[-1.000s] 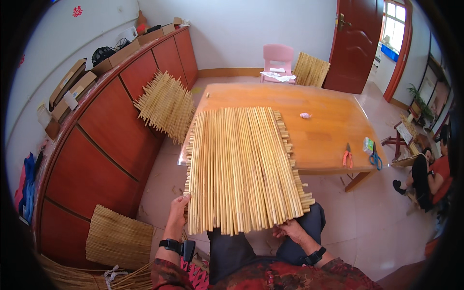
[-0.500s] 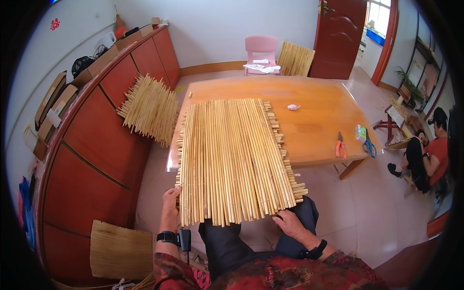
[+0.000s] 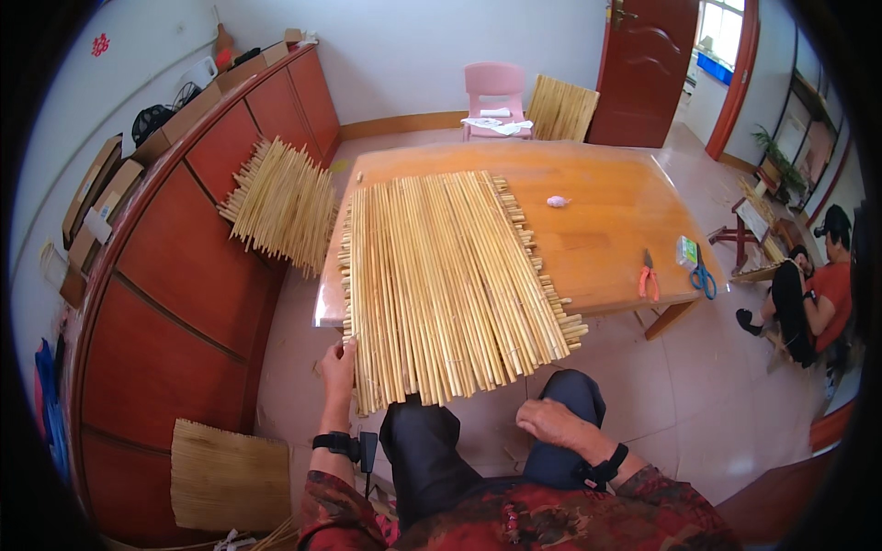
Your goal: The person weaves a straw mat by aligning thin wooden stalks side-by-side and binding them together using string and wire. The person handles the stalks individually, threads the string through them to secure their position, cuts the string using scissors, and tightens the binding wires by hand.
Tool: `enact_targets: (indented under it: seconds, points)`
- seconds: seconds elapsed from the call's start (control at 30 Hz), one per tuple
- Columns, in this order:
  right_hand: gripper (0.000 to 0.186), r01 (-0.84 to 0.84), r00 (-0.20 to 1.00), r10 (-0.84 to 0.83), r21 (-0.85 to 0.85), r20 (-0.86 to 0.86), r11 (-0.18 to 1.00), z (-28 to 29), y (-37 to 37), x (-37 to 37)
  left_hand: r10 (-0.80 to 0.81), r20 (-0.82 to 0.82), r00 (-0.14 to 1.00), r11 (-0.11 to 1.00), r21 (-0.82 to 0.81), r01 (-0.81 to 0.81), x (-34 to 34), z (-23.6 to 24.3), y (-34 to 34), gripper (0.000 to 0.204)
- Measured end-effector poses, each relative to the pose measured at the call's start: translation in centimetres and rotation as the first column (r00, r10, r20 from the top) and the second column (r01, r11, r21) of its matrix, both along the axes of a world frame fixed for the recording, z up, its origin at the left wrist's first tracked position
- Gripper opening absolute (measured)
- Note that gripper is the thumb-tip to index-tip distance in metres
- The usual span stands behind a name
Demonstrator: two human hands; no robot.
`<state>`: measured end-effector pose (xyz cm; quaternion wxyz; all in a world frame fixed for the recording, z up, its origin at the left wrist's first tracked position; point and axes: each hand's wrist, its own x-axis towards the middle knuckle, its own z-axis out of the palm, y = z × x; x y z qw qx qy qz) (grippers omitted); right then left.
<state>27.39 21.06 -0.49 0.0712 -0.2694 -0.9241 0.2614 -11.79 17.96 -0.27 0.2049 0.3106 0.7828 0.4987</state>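
The stick mat (image 3: 450, 285) is lying farther forward on the worktop (image 3: 616, 230) than a moment ago, and the right hand (image 3: 553, 424), which was at its near edge, is now hanging back over the right knee (image 3: 571, 390). From my end I am seeing that mat covering the worktop's left part, its near end overhanging toward the lap and more stick ends poking out beneath it along both sides. The left hand (image 3: 337, 365) is touching the mat's left edge near the close corner; I am not managing to tell whether its fingers are grasping it. The right hand's fingers are curling under, off the mat, and I cannot tell whether they are clenched or holding anything.

To the right, orange-handled pliers (image 3: 649, 277) are lying near the worktop's close edge, with a small box (image 3: 686, 251) and blue-handled scissors (image 3: 703, 278) resting beside each other farther right. A small pink object (image 3: 559, 201) is sitting just right of the mat's far end. Beyond the worktop, another mat (image 3: 562, 108) is standing beside a pink chair (image 3: 495, 87). At far right I am seeing a seated co-worker (image 3: 831, 289).
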Motion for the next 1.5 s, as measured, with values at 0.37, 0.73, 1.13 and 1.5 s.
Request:
enact_targets:
  seconds: [0.37, 0.73, 1.13, 1.5]
  points:
    - [0.007, 0.016, 0.967, 0.053, 0.264, -0.249, 0.964, 1.9, 1.1, 3.3, -0.637, -0.771, 0.025, 0.378, -0.284, 0.881, 13.7, 1.9, -9.2, 0.026]
    - [0.005, 0.149, 0.956, -0.086, 0.212, -0.28, 0.966, 2.2, 1.8, 3.9, -0.633, -0.723, 0.277, 0.67, -0.332, 0.664, 12.4, 1.0, -7.8, 0.017]
    - [0.004, 0.254, 0.948, -0.205, 0.191, -0.242, 0.948, 2.3, 1.2, 3.9, -0.684, -0.7, 0.205, 0.665, -0.482, 0.571, 14.1, 0.8, -7.3, 0.01]
    - [0.005, 0.284, 0.941, -0.221, 0.241, -0.257, 0.928, 2.7, 1.1, 4.5, -0.648, -0.753, 0.115, 0.348, -0.158, 0.924, 15.1, 4.3, -3.3, 0.025]
